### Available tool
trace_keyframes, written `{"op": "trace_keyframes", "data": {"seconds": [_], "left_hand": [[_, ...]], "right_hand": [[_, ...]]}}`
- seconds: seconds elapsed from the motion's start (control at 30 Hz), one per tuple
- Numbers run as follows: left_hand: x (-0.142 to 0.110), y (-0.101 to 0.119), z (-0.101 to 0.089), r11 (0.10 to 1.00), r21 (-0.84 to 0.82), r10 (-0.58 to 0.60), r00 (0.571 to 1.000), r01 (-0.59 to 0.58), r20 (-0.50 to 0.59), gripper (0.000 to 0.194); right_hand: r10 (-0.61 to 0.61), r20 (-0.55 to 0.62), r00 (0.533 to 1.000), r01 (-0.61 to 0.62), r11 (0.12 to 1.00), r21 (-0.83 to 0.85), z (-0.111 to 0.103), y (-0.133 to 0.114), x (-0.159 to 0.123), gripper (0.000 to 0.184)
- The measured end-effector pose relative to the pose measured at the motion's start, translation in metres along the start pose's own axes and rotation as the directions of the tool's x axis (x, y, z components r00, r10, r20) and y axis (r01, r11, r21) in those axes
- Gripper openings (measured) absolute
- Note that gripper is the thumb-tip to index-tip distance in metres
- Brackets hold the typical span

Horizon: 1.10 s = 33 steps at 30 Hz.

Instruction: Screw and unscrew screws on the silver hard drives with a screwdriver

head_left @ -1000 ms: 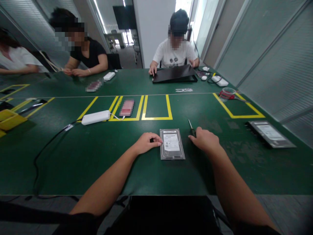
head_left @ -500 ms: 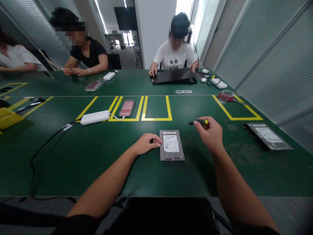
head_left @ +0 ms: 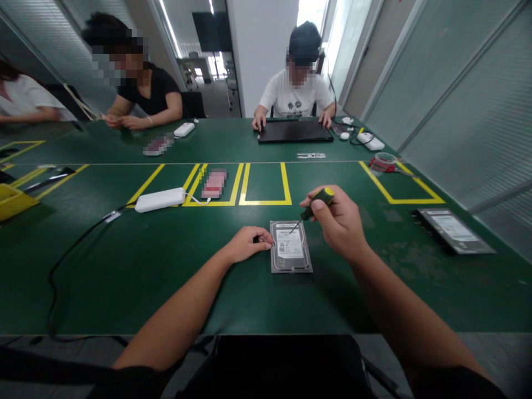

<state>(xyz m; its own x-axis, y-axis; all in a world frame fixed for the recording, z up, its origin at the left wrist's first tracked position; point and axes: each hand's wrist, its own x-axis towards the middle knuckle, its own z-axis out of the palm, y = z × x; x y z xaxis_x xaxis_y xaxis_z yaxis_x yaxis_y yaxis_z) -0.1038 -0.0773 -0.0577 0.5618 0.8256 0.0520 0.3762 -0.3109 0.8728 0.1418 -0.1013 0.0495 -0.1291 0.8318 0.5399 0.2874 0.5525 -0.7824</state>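
Observation:
A silver hard drive (head_left: 290, 254) with a white label lies flat on the green table (head_left: 124, 260) right in front of me. My left hand (head_left: 247, 244) rests at its left edge, fingers curled against the drive's side. My right hand (head_left: 339, 221) is raised just right of the drive, closed round a screwdriver (head_left: 312, 207) with a black and yellow handle. The screwdriver's tip points down and left over the drive's upper part.
A second drive or board (head_left: 455, 229) lies at the right. A white power brick (head_left: 160, 199) with a black cable sits left of yellow taped boxes (head_left: 262, 183). A yellow bin (head_left: 12, 200) is at far left. Three other people sit across the table, one at a black laptop (head_left: 295, 131).
My right hand picked the screwdriver up off the table beside the drive, lifted it and turned its tip down over the drive. My left hand has stayed at the drive's left edge.

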Motion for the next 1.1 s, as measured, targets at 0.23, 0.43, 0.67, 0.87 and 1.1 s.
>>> {"op": "trace_keyframes", "data": {"seconds": [0.23, 0.43, 0.67, 0.87, 1.1], "left_hand": [[0.0, -0.002, 0.002, 1.0, -0.03, 0.004, 1.0, -0.004, 0.005, 0.016], [0.0, 0.002, 0.001, 1.0, -0.016, 0.013, 1.0, -0.013, -0.001, 0.017], [0.0, 0.008, 0.0, 1.0, 0.006, -0.009, 1.0, 0.009, 0.002, 0.013], [0.0, 0.009, -0.001, 0.999, 0.029, -0.017, 1.0, 0.017, 0.007, 0.011], [-0.001, 0.006, -0.001, 0.999, 0.034, 0.002, 1.0, -0.002, 0.007, 0.011]], "right_hand": [[-0.093, 0.183, 0.979, 0.112, 0.989, -0.101, 0.018, -0.023, 0.012, 0.025], [-0.11, 0.281, 0.953, 0.162, 0.972, -0.17, 0.03, -0.02, 0.013, 0.026], [-0.029, 0.318, 0.948, 0.101, 0.971, -0.215, 0.037, 0.0, 0.015, 0.029], [0.008, 0.351, 0.936, 0.068, 0.977, -0.201, 0.041, 0.009, 0.015, 0.029], [0.039, 0.383, 0.923, 0.052, 0.973, -0.225, 0.045, 0.013, 0.014, 0.03]]}}
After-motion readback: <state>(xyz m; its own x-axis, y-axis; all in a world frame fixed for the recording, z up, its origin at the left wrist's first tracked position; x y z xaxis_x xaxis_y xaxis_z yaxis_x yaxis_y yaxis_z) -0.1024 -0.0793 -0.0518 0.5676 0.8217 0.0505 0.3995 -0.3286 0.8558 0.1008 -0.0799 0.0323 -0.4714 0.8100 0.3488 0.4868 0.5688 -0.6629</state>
